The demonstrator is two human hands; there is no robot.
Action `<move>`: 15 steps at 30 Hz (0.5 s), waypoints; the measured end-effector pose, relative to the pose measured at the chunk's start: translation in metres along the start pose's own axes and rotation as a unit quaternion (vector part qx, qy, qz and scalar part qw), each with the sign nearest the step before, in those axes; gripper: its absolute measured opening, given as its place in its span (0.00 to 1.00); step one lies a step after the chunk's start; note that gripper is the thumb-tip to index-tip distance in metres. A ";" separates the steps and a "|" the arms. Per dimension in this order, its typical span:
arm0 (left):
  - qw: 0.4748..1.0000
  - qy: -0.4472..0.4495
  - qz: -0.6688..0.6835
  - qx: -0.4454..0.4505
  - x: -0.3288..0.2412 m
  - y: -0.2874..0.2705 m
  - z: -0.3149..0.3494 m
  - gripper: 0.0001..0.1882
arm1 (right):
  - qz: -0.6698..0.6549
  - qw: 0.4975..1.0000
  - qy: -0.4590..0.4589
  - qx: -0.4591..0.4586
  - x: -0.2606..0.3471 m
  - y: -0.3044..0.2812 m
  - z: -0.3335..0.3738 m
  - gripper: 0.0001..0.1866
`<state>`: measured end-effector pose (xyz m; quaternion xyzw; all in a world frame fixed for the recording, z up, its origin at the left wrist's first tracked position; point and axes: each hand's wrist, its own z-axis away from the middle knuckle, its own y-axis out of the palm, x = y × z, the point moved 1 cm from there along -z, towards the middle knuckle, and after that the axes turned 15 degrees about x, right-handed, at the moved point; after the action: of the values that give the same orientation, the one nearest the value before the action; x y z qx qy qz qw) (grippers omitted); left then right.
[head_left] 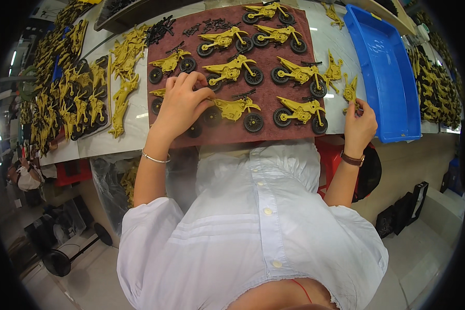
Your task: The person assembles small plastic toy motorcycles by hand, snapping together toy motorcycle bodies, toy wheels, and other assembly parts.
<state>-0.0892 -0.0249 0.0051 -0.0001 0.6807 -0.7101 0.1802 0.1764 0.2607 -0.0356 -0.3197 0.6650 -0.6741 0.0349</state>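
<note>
On the dark red cloth, several yellow toy motorcycles with black wheels lie in rows. My left hand is bent over a toy motorcycle at the cloth's near left corner, fingers closed; most of that toy and whatever the fingertips grip are hidden. Beside those fingers lies another toy motorcycle. To the right of the cloth, my right hand pinches the lower end of a yellow plastic motorcycle body part between thumb and fingers. A similar loose yellow part lies just beyond it.
A blue plastic tray stands right of my right hand. Small black parts are heaped at the cloth's far left. Loose yellow body parts lie left of the cloth, near a tray crowded with yellow-and-black pieces. A red stool is under the table.
</note>
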 end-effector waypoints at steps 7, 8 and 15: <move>0.994 0.040 0.097 -0.019 -0.003 -0.008 0.000 0.08 | -0.078 0.991 -0.069 -0.087 0.005 -0.007 0.007 0.11; 0.994 0.038 0.097 -0.020 -0.003 -0.007 0.000 0.08 | -0.079 0.991 -0.071 -0.085 0.006 -0.006 0.006 0.11; 0.881 -0.069 0.465 0.057 -0.011 0.004 -0.002 0.09 | -0.106 0.988 -0.105 -0.041 0.015 0.000 0.007 0.09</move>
<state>-0.0783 -0.0200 0.0040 0.2775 0.5470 -0.5801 0.5360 0.1680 0.2473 -0.0308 -0.4586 0.6471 -0.6088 0.0199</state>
